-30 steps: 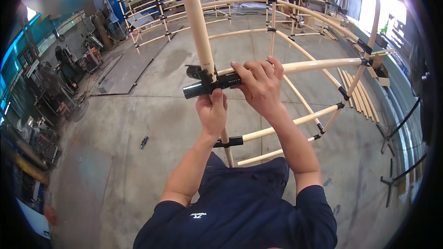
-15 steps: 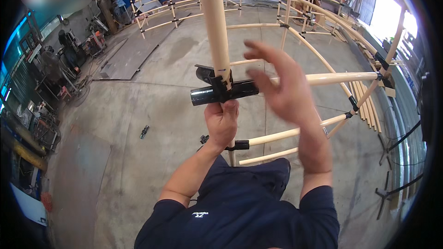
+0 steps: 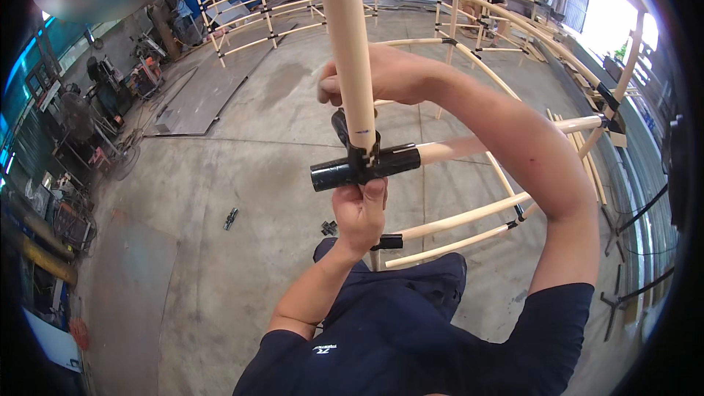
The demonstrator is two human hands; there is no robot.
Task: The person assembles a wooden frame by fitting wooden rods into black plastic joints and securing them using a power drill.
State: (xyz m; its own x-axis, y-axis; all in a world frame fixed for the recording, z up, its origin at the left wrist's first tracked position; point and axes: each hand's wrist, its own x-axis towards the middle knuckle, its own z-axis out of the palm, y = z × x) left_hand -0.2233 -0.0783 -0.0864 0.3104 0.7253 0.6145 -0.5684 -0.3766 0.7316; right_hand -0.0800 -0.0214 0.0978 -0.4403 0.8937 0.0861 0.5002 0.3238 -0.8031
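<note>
A cream upright pipe (image 3: 347,37) rises in front of me, with a black pipe joint (image 3: 364,164) around it. My left hand (image 3: 359,214) is closed around the upright just under this joint, its thumb against the joint's underside. A cream horizontal pipe (image 3: 455,148) runs into the joint's right end; the left end is a bare black sleeve. Behind the upright reaches my right hand (image 3: 389,73), partly hidden by it. Its loosely bent fingers show on the pipe's left side, above a tilted black joint piece (image 3: 339,126). I see nothing held in them.
Lower cream rails (image 3: 469,217) with black joints extend right from the same upright. Two small black fittings lie on the concrete floor, one left (image 3: 231,218) and one near my legs (image 3: 329,228). More pipe frames (image 3: 271,7) stand at the back; machinery (image 3: 110,77) lines the left wall.
My right hand has swung left from beside the upright to behind it, its fingers now past the pipe's left side. My left hand keeps its grip. The view has shifted slightly.
</note>
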